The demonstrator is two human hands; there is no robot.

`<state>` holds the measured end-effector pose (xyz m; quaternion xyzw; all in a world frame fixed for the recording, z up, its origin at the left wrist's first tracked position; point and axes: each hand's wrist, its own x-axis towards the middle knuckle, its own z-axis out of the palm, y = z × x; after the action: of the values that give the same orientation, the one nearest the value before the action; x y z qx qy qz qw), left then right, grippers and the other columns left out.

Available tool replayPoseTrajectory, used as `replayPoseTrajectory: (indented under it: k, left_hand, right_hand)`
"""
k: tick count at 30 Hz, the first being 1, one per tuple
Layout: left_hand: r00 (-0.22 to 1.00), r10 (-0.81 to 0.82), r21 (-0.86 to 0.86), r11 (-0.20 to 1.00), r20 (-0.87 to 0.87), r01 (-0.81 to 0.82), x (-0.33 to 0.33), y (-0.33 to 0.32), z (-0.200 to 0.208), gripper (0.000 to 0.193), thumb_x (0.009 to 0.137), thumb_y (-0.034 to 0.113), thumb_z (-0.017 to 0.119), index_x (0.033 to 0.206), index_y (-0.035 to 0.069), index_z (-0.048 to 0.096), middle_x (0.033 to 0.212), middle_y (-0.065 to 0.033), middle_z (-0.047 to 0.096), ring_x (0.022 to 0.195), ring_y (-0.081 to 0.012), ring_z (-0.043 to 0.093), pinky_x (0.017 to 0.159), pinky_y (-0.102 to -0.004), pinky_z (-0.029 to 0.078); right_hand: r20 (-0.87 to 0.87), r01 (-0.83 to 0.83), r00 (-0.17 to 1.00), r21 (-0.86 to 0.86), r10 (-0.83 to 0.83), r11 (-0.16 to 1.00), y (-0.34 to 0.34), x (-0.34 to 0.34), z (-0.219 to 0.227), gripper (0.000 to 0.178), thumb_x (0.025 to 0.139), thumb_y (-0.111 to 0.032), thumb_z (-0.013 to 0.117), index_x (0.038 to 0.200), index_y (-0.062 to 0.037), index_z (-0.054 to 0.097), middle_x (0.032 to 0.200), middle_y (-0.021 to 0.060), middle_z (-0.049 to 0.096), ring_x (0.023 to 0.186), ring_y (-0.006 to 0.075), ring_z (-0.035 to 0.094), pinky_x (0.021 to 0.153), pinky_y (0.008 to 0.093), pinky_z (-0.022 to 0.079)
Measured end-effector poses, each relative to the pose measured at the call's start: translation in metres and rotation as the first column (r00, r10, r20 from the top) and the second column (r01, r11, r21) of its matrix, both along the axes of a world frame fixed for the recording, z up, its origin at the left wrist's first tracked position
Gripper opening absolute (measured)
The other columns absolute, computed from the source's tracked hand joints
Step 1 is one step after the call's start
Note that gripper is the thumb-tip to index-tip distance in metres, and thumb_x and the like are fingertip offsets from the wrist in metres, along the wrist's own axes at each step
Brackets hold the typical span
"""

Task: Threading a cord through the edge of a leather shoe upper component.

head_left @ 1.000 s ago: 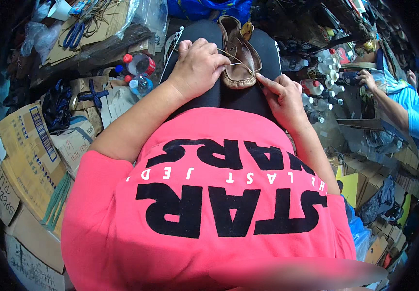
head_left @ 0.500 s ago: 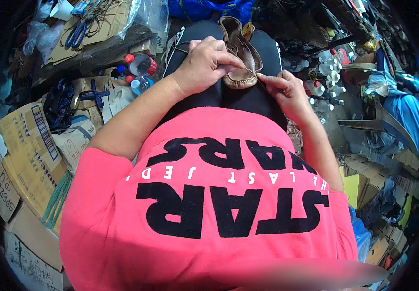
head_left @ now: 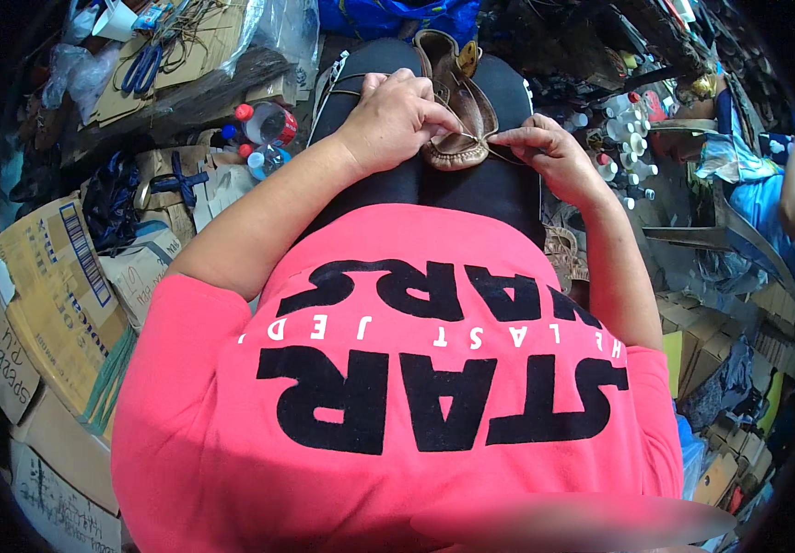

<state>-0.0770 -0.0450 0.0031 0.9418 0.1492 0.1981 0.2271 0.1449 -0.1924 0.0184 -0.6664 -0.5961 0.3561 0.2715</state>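
A brown leather moccasin (head_left: 458,158) lies across my lap, its gathered toe seam toward me and its opening facing away. My left hand (head_left: 396,122) is closed in a pinch at the left side of the toe seam, on a thin lace (head_left: 347,91) that trails over my left thigh. At the seam's right edge my right hand (head_left: 552,155) is closed too, thumb and forefinger pinched on a thin strand that meets the leather. Whether a needle is in those fingertips is too small to tell.
Plastic bottles (head_left: 268,124) stand beyond my left arm, and several more (head_left: 632,138) lie to the right. Cardboard boxes (head_left: 47,276) fill the left side. Scissors (head_left: 144,69) rest on cardboard at the far left. At the right edge is another person's arm (head_left: 794,189).
My right hand has shifted slightly right and its fingers have straightened somewhat. My left hand stays at the seam. Another person's arm has come into view at the right edge.
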Motion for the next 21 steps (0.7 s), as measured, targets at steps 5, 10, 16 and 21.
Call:
replayPoseTrajectory:
  k: [5,10,16,21]
  left_hand:
    - [0.999,-0.035,-0.022,0.999,-0.019,0.035,0.010,0.002,0.001,0.015,0.076,0.018,0.070,0.086,0.028,0.073,0.075,0.0033,0.052,0.085,-0.0185,0.051,0.081,-0.0367,0.031]
    - [0.964,-0.264,-0.059,0.963,-0.015,0.263,0.029,0.019,0.003,0.013,0.074,0.016,0.070,0.084,0.024,0.072,0.074,0.0032,0.053,0.086,-0.0191,0.052,0.081,-0.0365,0.033]
    - [0.996,-0.084,-0.051,0.995,-0.022,0.083,0.006,-0.003,0.007,0.015,0.074,0.015,0.070,0.088,0.021,0.072,0.079,0.0047,0.063,0.090,-0.0181,0.056,0.082,-0.0374,0.034]
    - [0.981,0.077,-0.285,0.950,-0.180,-0.127,0.014,-0.015,0.013,0.013,0.075,0.018,0.070,0.088,0.016,0.069,0.077,0.0019,0.067,0.086,-0.0171,0.058,0.086,-0.0380,0.034]
  right_hand:
    - [-0.111,-0.039,0.993,-0.022,0.036,0.999,0.003,0.003,-0.001,0.046,0.071,0.009,0.056,0.105,-0.0172,0.072,0.074,0.0006,0.050,0.076,0.0141,0.049,0.076,0.0244,0.042]
    - [-0.178,-0.083,0.981,-0.032,0.075,0.996,0.008,0.006,-0.002,0.048,0.069,0.010,0.055,0.105,-0.0152,0.072,0.072,-0.0002,0.051,0.076,0.0125,0.048,0.074,0.0235,0.042]
    - [-0.217,0.105,0.971,-0.008,-0.104,0.994,-0.002,-0.007,0.000,0.031,0.078,-0.001,0.066,0.108,-0.0102,0.070,0.084,0.0020,0.062,0.083,0.0110,0.057,0.077,0.0244,0.046]
    - [-0.263,0.171,0.950,-0.016,-0.169,0.985,0.000,-0.015,-0.005,0.023,0.080,-0.006,0.069,0.104,-0.0069,0.070,0.090,0.0021,0.065,0.085,0.0093,0.057,0.078,0.0239,0.046]
